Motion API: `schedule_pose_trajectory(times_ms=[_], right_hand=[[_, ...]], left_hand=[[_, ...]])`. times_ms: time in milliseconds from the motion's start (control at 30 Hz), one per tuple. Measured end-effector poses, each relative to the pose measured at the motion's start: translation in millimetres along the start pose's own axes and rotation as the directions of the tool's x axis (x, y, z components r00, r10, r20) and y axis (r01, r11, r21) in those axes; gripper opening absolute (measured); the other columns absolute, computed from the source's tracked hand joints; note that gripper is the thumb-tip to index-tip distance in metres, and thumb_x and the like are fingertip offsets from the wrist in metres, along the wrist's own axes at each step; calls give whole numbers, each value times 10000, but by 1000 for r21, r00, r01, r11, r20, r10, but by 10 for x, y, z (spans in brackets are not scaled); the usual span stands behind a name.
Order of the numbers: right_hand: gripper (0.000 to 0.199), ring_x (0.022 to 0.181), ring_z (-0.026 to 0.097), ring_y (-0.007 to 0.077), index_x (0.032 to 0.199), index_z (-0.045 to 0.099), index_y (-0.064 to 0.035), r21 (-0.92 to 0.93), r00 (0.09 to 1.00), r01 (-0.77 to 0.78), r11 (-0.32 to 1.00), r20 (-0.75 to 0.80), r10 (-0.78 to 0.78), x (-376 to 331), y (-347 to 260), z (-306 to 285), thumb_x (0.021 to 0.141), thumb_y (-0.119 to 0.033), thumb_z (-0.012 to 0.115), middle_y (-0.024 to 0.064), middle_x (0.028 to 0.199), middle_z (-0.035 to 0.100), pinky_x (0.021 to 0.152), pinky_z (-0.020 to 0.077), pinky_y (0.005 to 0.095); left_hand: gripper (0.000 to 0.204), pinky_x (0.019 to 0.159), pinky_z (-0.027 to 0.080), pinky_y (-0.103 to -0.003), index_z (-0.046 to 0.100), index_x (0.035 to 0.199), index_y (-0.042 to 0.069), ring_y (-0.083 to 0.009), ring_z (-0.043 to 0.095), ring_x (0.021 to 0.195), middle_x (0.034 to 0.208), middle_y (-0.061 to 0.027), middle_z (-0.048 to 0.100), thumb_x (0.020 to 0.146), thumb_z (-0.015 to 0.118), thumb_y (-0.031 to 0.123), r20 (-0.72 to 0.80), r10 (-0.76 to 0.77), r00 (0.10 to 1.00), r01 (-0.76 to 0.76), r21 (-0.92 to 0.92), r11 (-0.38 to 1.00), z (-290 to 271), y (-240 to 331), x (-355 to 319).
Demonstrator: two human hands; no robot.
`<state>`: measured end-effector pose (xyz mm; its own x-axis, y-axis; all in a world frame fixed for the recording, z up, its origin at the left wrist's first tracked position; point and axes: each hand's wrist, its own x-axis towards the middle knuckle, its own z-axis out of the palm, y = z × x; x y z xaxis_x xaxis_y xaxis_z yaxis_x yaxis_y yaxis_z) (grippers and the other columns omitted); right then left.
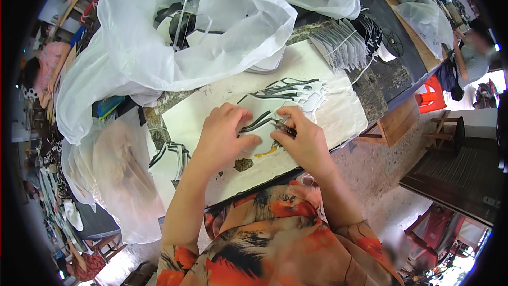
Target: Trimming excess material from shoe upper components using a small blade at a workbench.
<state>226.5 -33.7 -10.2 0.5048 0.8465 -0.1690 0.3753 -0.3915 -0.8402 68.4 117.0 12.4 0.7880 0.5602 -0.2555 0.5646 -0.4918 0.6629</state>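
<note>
A white, flat cut piece with black edging (256, 122) lies on the pale work board (338, 107) in front of me. My left hand (225, 133) holds it from the left, fingers along its upper side and thumb on the lower side. From the right, my right hand (306, 139) is closed around small dark snips (286, 127), whose tips reach the end of the black edging. Just beyond my fingers lies a fanned row of similar white pieces with black edging (288, 91). My palms hide part of the piece.
A large clear plastic bag (132, 32) with cut pieces stands at the far left. A grey stack of pieces (341, 46) sits at the back right. More trimmed white pieces (170, 160) lie left of my forearm. A red stool (433, 95) stands on the right.
</note>
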Motion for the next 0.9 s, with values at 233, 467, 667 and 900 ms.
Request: schedule_pose_trajectory(times_ms=[233,467,667,900], right_hand=[[554,782,690,301,1357,602,-145,-115,928,372,921,36,-371,31,125,-8,841,-165,804,117,874,675,701,538,395],[518,796,706,358,1356,556,-152,-120,982,119,986,-134,-135,117,36,-96,885,-189,766,137,883,715,673,538,439],[549,716,668,323,1409,520,-138,-46,992,47,998,-119,-52,15,136,-180,913,-179,753,124,791,659,647,511,407],[563,617,557,282,1407,517,-104,65,968,-46,997,-245,61,-55,275,-323,904,-149,766,95,699,562,633,480,390]], left_hand=[[331,904,470,-430,636,1040,58,-337,577,1064,1139,-119,622,761,782,160,87,58,994,-53,-57,997,27,86,-7],[530,1089,428,-409,579,1402,95,-325,547,1298,1381,-161,591,899,722,179,-129,106,986,-114,-57,992,-113,82,428],[556,1105,422,-405,532,1469,89,-359,529,1339,1460,-193,560,976,669,306,-147,27,989,-23,26,999,-210,279,1020],[708,1147,400,-413,529,1492,147,-324,501,1379,1485,-148,559,883,760,425,-84,35,996,-24,127,992,-408,232,1370]])
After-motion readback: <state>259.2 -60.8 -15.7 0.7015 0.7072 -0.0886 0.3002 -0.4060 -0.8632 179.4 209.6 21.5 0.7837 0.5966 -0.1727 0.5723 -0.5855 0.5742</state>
